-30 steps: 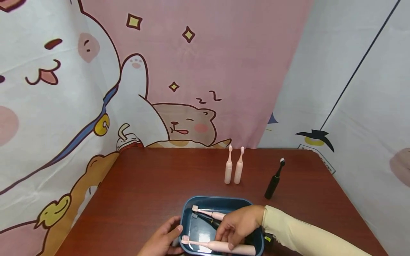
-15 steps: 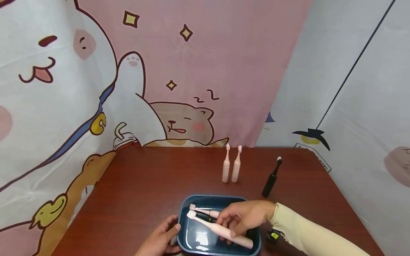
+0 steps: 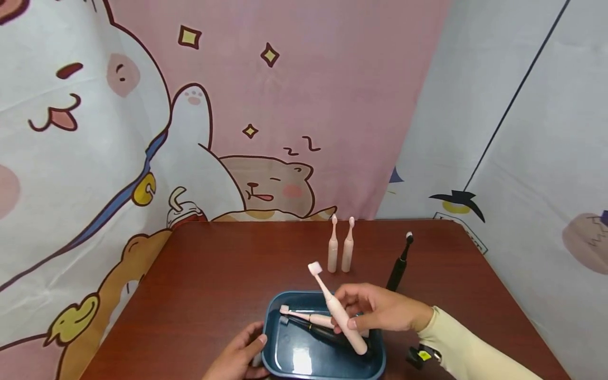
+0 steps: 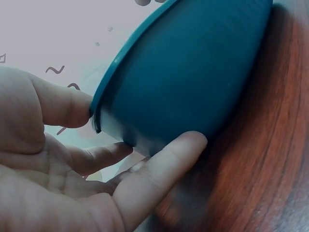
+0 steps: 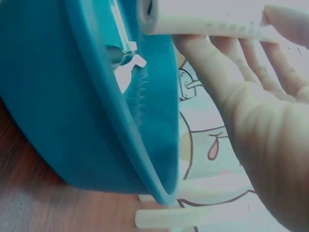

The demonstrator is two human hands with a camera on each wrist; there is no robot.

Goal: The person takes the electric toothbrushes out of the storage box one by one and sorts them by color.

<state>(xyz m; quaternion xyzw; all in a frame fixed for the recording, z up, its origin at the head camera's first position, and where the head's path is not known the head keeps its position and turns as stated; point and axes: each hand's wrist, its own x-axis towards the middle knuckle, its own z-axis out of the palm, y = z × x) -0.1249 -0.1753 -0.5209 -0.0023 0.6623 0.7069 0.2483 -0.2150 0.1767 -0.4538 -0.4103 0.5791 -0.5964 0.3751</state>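
Note:
My right hand [image 3: 385, 309] grips a pale pink electric toothbrush [image 3: 343, 323] by its handle, over the blue plastic tub [image 3: 285, 364]. The brush tilts, its head up and to the left. Inside the tub lie another pink electric toothbrush [image 3: 318, 320] and a black electric toothbrush [image 3: 323, 333], partly hidden by the held one. At the tub's left side, my left hand [image 3: 239, 352] holds the rim with the thumb, fingers against the outer wall. The left wrist view shows this left hand [image 4: 72, 159] on the tub [image 4: 183, 72]; in the right wrist view, the held toothbrush [image 5: 203, 19] crosses the top.
Two pink electric toothbrushes [image 3: 333, 256] stand upright on the brown table [image 3: 228, 274], behind the tub. To their right stands a black electric toothbrush [image 3: 398, 269], its base hidden by the right hand. A printed cartoon cloth [image 3: 361, 105] hangs behind the table.
My right hand has lifted the pink toothbrush from low in the tub, moving up and right, and its head has swung upward. My left hand stays at the tub's left side.

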